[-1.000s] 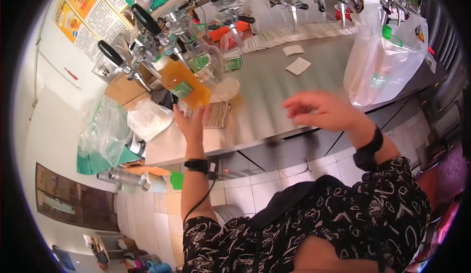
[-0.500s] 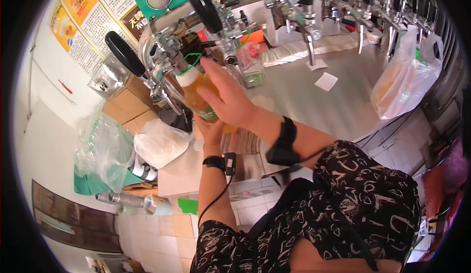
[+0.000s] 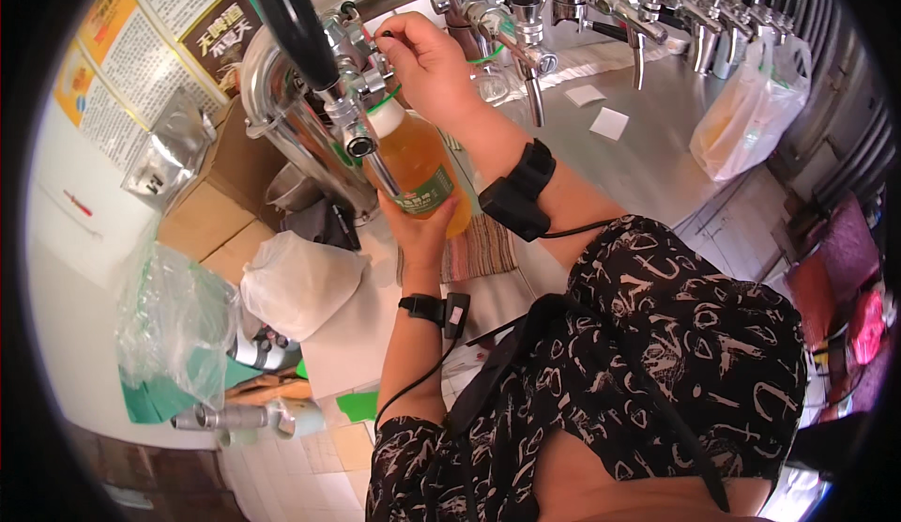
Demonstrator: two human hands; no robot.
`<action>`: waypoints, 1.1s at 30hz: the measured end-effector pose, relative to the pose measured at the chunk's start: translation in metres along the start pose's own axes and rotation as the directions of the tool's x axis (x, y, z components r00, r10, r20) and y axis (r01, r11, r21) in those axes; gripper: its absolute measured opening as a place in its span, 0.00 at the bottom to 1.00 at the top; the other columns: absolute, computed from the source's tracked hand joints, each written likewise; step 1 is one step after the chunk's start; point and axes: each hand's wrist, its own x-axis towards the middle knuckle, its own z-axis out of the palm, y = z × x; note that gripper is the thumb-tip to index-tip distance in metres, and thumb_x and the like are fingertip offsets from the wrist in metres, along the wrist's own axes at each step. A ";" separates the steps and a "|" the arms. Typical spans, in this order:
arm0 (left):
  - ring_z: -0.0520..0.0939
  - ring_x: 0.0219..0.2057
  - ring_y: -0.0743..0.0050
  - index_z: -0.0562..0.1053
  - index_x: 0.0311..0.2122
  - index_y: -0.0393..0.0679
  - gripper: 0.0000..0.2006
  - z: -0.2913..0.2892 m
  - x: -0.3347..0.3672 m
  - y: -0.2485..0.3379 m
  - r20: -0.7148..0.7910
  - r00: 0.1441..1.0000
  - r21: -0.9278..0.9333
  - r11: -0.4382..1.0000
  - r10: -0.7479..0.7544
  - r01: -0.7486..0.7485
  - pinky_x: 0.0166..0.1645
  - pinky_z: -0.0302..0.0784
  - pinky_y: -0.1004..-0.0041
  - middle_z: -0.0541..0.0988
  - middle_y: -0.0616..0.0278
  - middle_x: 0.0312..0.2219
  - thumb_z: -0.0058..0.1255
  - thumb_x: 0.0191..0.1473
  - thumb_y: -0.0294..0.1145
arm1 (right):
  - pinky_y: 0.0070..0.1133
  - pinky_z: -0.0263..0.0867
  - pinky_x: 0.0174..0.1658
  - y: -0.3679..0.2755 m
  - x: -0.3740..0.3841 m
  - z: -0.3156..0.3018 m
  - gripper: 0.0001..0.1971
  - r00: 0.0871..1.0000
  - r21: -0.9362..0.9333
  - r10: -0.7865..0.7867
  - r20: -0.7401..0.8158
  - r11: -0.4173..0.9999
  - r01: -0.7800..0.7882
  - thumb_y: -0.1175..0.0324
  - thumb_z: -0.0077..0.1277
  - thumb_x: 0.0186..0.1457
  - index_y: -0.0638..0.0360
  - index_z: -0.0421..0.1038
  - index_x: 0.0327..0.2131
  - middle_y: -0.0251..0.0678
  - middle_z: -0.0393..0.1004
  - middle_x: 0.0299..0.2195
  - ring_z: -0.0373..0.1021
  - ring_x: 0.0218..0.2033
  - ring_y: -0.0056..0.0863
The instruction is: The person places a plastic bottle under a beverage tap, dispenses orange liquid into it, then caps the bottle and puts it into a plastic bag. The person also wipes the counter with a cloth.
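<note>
My left hand [image 3: 419, 233] is wrapped round the lower part of a clear plastic bottle [image 3: 419, 154] filled with amber liquid. It has a green label and a pale neck with a green loop, and it tilts beneath the chrome tap fittings. Above the neck, the fingers of my right hand [image 3: 430, 60] are closed on a small black knob [image 3: 386, 36] at the tap. A beer tap with a tall black handle [image 3: 293, 26] stands in front and hides part of the bottle's left side.
More beer taps [image 3: 526, 29] run along the chrome rail to the right. A white plastic bag [image 3: 753, 109] stands at the counter's right end. Left of the bottle are a tied white bag [image 3: 302, 283], a cardboard box [image 3: 214, 207] and a striped mat [image 3: 483, 254] lies near the front.
My right hand has left the bottle's side and moved up to the small black knob on the tap. My left hand still holds the bottle. The whole view has shifted closer.
</note>
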 end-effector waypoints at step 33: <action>0.71 0.57 0.61 0.49 0.68 0.38 0.60 -0.037 0.029 -0.029 0.335 0.942 -0.127 0.989 -0.028 0.075 0.61 0.70 0.64 0.66 0.56 0.58 0.77 0.30 0.27 | 0.21 0.67 0.38 -0.010 0.007 -0.006 0.06 0.997 -0.343 -0.072 0.004 0.937 0.069 0.71 0.56 0.61 0.61 0.72 0.39 0.32 0.75 0.29 0.69 0.32 0.20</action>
